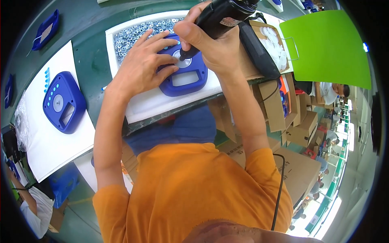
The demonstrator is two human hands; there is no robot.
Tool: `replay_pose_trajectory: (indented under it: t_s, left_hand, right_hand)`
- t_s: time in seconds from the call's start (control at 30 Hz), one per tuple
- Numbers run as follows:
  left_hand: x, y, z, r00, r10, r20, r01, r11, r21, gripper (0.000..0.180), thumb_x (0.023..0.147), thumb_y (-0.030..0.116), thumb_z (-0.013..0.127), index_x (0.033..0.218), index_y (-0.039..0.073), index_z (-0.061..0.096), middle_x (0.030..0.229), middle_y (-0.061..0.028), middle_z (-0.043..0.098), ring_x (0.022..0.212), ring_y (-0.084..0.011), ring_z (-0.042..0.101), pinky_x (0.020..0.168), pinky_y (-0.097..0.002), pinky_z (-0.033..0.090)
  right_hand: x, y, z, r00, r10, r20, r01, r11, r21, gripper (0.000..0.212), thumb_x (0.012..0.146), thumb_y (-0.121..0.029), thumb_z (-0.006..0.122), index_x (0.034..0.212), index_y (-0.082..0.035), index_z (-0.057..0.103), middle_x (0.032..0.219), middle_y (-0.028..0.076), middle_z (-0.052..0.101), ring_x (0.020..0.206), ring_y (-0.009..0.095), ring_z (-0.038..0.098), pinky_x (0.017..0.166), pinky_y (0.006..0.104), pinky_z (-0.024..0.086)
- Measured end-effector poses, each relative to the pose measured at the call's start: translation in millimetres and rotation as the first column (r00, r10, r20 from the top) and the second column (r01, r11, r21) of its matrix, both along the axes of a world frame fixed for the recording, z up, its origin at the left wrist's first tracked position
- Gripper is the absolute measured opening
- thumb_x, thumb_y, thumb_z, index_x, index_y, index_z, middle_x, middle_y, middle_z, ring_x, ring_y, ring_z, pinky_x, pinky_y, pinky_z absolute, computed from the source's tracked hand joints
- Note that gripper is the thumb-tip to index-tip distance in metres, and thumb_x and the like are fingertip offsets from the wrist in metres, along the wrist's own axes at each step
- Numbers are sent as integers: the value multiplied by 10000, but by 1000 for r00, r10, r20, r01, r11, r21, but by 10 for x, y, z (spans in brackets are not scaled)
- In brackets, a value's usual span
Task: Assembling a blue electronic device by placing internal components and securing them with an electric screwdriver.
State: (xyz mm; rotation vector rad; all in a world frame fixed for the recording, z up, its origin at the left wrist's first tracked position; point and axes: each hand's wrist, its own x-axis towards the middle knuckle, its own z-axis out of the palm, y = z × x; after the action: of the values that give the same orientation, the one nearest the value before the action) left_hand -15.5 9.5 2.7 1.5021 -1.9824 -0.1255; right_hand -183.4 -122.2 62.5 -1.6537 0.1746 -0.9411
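A blue plastic housing (190, 83) with a rectangular cutout and a clear round disc (184, 61) lies on a white foam sheet (142, 109) in front of me. My left hand (148, 60) rests on its left side, fingers spread, the fingertips near the disc and the small light-blue buttons. In my right hand (216, 46) is a black electric screwdriver (221, 20), gripped round its body. Its tip points down at the middle of the disc; whether a screw sits under it is hidden.
Behind the housing, a white tray holds many small metal nuts (133, 36). A similar blue housing (65, 103) lies on white sheet at left. To the right stand a box of clear discs (271, 44), a black mesh-sided object (257, 50) and a green panel (328, 46). Cardboard boxes (304, 129) stand beyond.
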Motion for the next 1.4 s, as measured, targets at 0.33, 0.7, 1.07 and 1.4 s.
replay_pose_trajectory:
  t_s: [0.33,0.7,1.07,1.4]
  left_hand:
    - [-13,22,12,1000,6,21,-6,1000,-4,212,993,296,842,1120,140,911,1491,-104,736,1544,-350,588,1374,-603,354]
    - [-27,23,38,1000,14,11,-14,1000,13,202,990,279,842,1116,139,914,1493,-96,738,1545,-347,588,1379,-601,352]
    - [-22,-1,-16,999,14,37,-13,999,-29,196,986,271,843,1111,136,912,1486,-90,743,1532,-344,599,1379,-599,353]
    - [-21,16,13,1000,15,12,-16,999,45,190,984,269,849,1104,136,912,1490,-92,738,1533,-344,598,1379,-606,351]
  right_hand:
    - [-13,-69,8,998,50,-27,-49,999,18,288,952,-273,999,924,-63,803,775,-14,726,702,80,678,633,242,518]
    - [-12,-34,-23,999,-2,40,0,998,58,287,954,-259,998,1021,-36,829,872,21,790,771,89,725,679,245,575]
    - [-154,67,325,997,-33,70,15,969,246,271,998,-137,945,1082,-23,714,897,47,737,714,99,685,639,249,543]
    - [-17,-34,-26,999,5,54,-7,999,41,292,954,-268,1000,977,-49,809,821,1,757,725,87,709,638,247,560]
